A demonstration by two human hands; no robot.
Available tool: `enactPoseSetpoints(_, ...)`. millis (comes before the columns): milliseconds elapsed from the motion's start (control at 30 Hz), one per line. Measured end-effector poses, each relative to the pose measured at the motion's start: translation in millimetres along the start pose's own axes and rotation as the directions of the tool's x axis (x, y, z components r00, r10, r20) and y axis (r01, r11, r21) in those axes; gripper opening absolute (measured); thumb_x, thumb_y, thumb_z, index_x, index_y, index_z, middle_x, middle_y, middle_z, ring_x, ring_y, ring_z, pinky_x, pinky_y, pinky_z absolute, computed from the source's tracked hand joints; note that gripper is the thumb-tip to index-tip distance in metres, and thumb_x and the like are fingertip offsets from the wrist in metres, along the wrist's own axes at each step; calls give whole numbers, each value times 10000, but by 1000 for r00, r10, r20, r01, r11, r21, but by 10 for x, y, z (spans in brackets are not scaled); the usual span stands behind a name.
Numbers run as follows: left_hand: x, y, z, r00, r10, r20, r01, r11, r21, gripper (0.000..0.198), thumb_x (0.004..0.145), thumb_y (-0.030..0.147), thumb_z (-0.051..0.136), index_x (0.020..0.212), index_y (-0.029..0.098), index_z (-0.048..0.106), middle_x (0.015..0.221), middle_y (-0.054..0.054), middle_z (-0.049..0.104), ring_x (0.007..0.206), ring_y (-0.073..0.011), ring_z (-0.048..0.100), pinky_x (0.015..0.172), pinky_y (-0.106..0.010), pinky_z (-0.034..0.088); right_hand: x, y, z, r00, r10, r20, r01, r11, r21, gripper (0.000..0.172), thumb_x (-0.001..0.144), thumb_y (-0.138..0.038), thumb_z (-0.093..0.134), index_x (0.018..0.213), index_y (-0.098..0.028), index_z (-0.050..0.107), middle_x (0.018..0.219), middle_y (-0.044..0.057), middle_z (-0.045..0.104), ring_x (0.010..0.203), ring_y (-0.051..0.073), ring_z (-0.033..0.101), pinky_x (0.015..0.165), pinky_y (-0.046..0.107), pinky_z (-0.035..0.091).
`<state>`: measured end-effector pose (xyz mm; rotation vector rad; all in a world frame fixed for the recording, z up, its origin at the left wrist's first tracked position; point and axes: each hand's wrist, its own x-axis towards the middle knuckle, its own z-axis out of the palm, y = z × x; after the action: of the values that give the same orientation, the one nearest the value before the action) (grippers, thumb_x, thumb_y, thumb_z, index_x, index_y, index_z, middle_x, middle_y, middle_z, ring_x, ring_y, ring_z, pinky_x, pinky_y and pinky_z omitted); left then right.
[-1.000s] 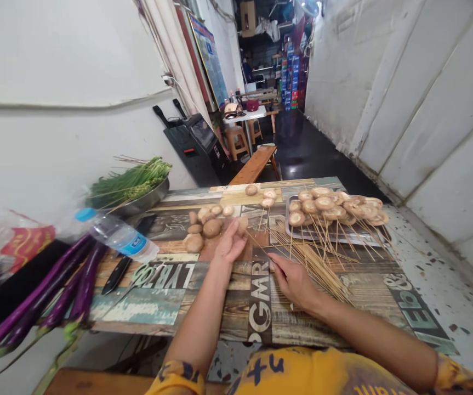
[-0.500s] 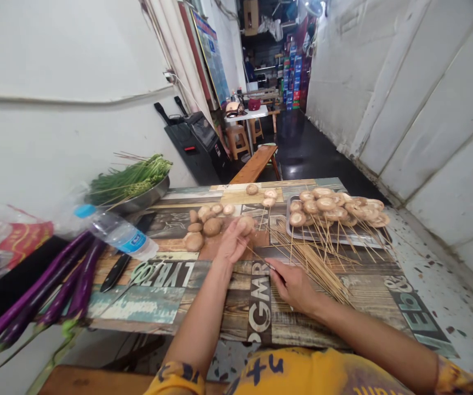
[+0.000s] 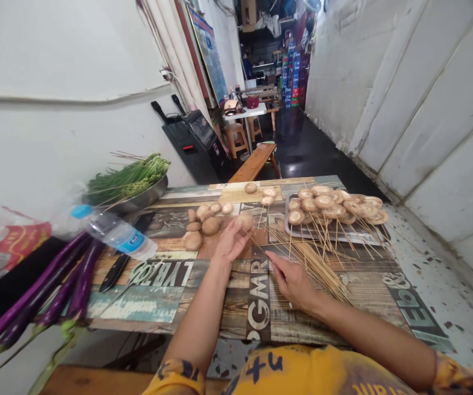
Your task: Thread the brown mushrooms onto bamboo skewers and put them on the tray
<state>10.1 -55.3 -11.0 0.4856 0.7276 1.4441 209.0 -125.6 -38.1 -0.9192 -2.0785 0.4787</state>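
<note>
My left hand (image 3: 232, 241) is closed around a brown-capped mushroom (image 3: 245, 221) above the middle of the table. A thin wooden skewer (image 3: 257, 244) runs from that mushroom down to my right hand (image 3: 291, 278), which pinches its lower end. Left of my left hand lies a small pile of loose mushrooms (image 3: 210, 226). Beyond my hands are a few more mushrooms, among them skewered ones (image 3: 268, 196). A bundle of bare skewers (image 3: 316, 269) lies beside my right hand. Skewered mushrooms (image 3: 324, 202) are heaped on a metal tray (image 3: 353, 238) at the right.
At the left stand a metal bowl (image 3: 148, 193) of skewered greens and a tilted-looking water bottle (image 3: 117, 233). A black-handled knife (image 3: 115, 272) lies near several purple eggplants (image 3: 49, 277). A wooden bench (image 3: 255, 163) stands beyond the table.
The view has shifted very slightly. My left fingers have loosened a little around the mushroom, while my right hand stays at the skewer's lower end.
</note>
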Motion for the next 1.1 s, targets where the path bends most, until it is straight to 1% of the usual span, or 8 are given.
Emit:
enactPoseSetpoints(133, 0, -1, 10, 1000, -1, 17, 1, 1000, 3, 269, 748, 116, 696, 998, 132, 596, 1039, -97, 666, 957, -194, 643, 855, -333, 522, 10, 15, -8, 997, 73, -13, -73, 997, -6, 379, 930, -170, 409, 1274, -156, 568, 1032, 106, 729, 871, 204, 705, 803, 319, 565)
enactPoseSetpoints(267, -8, 8, 20, 1000, -1, 7, 1, 1000, 10, 286, 763, 134, 689, 1029, 157, 586, 1016, -76, 664, 899, -177, 645, 767, -296, 533, 14, 23, -7, 996, 85, -14, -85, 996, 8, 373, 927, -170, 411, 1255, -151, 588, 1051, 110, 726, 871, 204, 706, 784, 311, 566)
enactPoseSetpoints(333, -4, 9, 16, 1000, 6, -2, -6, 1000, 13, 274, 778, 155, 682, 1034, 156, 586, 999, -78, 664, 869, -176, 648, 730, -279, 531, 9, 25, 3, 997, 79, -16, -78, 997, 14, 375, 926, -172, 416, 1260, -168, 585, 1082, 102, 719, 876, 197, 707, 779, 302, 565)
enactPoseSetpoints(433, 6, 5, 4, 1000, 5, -9, -5, 1000, 4, 264, 793, 170, 673, 1041, 157, 586, 988, -73, 665, 858, -163, 646, 737, -268, 530, -5, 24, 26, 998, 64, -7, -64, 998, 14, 366, 919, -168, 423, 1242, -178, 596, 1080, 100, 720, 885, 194, 707, 786, 301, 562)
enactPoseSetpoints(633, 9, -15, 0, 1000, -11, 5, 11, 999, 34, 218, 811, 179, 649, 1022, 151, 605, 956, -72, 679, 867, -171, 650, 739, -281, 543, -45, -2, 54, 993, -34, 110, 36, 999, -10, 339, 905, -165, 418, 1165, -164, 635, 979, 101, 742, 801, 190, 710, 721, 282, 554)
enactPoseSetpoints(800, 3, -15, 9, 1000, -14, 4, 14, 999, 39, 174, 834, 194, 621, 990, 117, 624, 947, -98, 690, 875, -189, 662, 741, -282, 554, -39, -18, 33, 996, 3, 92, 0, 999, -39, 340, 912, -182, 406, 1164, -137, 631, 951, 110, 745, 776, 191, 710, 696, 267, 541)
enactPoseSetpoints(967, 9, -12, -8, 1000, -22, -14, 22, 1000, -4, 175, 837, 174, 615, 999, 111, 619, 973, -106, 689, 919, -200, 663, 787, -303, 564, -25, -19, 16, 994, 74, 84, -68, 995, -75, 338, 923, -200, 408, 1176, -161, 629, 917, 94, 751, 721, 195, 708, 662, 270, 533)
enactPoseSetpoints(1100, 12, -8, -9, 1000, -25, -17, 24, 999, -40, 177, 851, 153, 588, 1022, 115, 619, 990, -99, 690, 949, -196, 660, 819, -306, 565, -13, -18, 3, 992, 101, 76, -96, 993, -63, 337, 931, -205, 401, 1172, -141, 628, 953, 106, 747, 764, 204, 713, 692, 280, 539)
